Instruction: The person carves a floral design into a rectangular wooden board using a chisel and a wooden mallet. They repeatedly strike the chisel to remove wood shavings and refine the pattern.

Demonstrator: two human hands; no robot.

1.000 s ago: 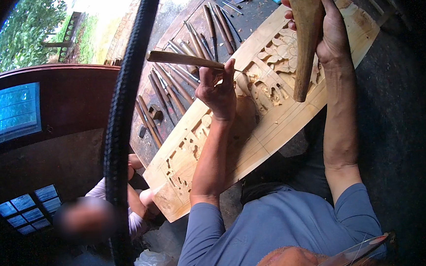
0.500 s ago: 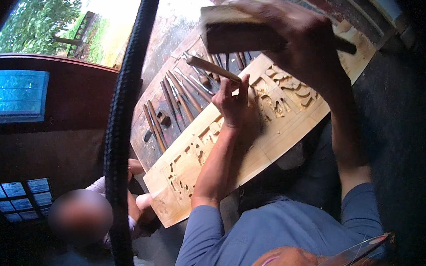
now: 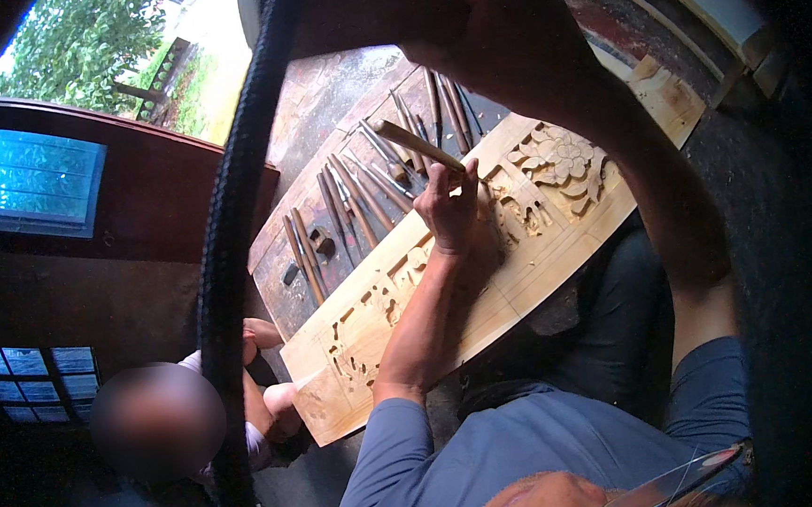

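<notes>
My left hand (image 3: 447, 208) is closed round a wood chisel (image 3: 410, 142), its handle slanting up to the left. The chisel's lower end is hidden behind my fingers, over a long pale wooden board (image 3: 512, 288). Flowers and scrolls are carved in relief along the board, with loose shavings in the hollows beside my hand. High at the top of the view, my right hand (image 3: 503, 21) grips a wooden mallet (image 3: 352, 17), dark in shadow and partly cut off by the frame edge. The mallet is well apart from the chisel handle.
Several more chisels (image 3: 355, 200) lie on the worn workbench (image 3: 269, 254) beyond the board. A small dark block (image 3: 321, 241) is among them. At the left sits another person (image 3: 271, 404), close to the board's end. A black braided cable (image 3: 233, 209) crosses the view.
My right hand has lifted the mallet up and to the left, away from the chisel. My left hand and the chisel keep nearly the same place on the board; the view has shifted slightly.
</notes>
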